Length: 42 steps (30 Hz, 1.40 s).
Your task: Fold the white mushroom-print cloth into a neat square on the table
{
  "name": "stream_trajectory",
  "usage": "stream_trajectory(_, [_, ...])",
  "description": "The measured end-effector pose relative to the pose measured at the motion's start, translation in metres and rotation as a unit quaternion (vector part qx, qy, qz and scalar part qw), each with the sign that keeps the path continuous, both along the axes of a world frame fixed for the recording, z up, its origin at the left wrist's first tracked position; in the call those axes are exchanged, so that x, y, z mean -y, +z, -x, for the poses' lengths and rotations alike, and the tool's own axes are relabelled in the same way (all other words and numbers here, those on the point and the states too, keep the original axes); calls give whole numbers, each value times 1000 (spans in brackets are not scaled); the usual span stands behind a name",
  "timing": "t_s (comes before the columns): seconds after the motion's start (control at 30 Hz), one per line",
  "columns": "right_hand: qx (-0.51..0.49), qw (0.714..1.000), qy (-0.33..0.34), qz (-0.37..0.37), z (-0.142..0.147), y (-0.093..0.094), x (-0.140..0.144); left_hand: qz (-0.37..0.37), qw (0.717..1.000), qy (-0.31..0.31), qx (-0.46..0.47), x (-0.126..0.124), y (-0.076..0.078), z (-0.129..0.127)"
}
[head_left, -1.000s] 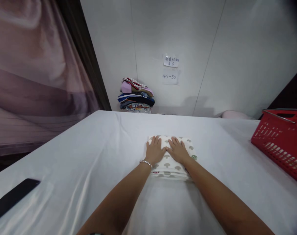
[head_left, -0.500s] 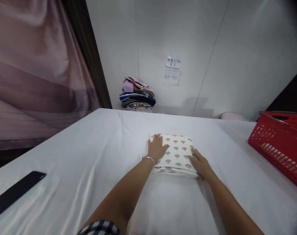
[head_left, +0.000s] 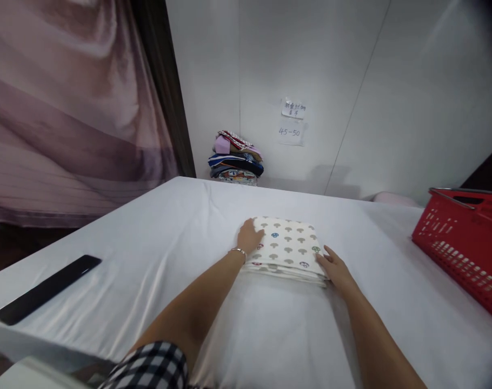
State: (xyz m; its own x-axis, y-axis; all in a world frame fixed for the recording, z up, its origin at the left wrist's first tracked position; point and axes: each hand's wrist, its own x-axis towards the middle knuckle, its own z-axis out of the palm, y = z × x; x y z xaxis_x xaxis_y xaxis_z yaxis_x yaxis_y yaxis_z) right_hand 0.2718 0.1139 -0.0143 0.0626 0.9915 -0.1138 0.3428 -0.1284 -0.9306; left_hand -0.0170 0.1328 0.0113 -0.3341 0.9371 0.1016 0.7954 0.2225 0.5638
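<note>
A folded white cloth [head_left: 288, 243] printed with grey mushrooms and a few coloured ones lies in several layers on the white-covered table. My left hand [head_left: 249, 237] rests on its left edge, thumb apart over the top and the other fingers along the border. A bracelet circles that wrist. At the right edge is my right hand [head_left: 336, 270], its fingers apart and its thumb side touching the cloth near a green mushroom. Both hands are open against the cloth's sides. Some fingertips are hard to make out.
A red plastic basket [head_left: 465, 243] stands on the right. On the left lies a flat black object [head_left: 47, 289]. Folded clothes [head_left: 237, 156] are piled beyond the far edge, near paper notes [head_left: 291, 132] on the wall. A pink curtain [head_left: 67, 119] hangs at left.
My left hand has slid from the cloth's top to its left edge, uncovering more of the print. My right hand has shifted slightly outward. The view has turned a little left.
</note>
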Motion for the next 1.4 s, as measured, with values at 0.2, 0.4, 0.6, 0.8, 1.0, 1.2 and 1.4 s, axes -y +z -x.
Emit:
stream_trajectory(0.2, [37,999,23,-9,-1,4,0,104,993,25,51,37,7,16])
stream_trajectory(0.4, [-11,994,104,33,11,11,10,69,996,18,56,37,14,27])
stream_trajectory(0.6, [207,974,77,-58,9,17,14,49,996,38,70,46,9,28])
stream_trajectory(0.8, [186,931,146,-276,23,34,35,-211,974,-87,-10,86,-9,23])
stream_trajectory(1.0, [226,893,270,-282,44,35,53,-232,949,-204,-64,100,-16,10])
stream_trajectory(1.2, [255,889,261,-277,44,28,49,-204,955,-201,-80,96,-16,2])
stream_trajectory(1.4, [238,887,263,-296,44,30,53,-230,950,-203,-62,97,-14,0])
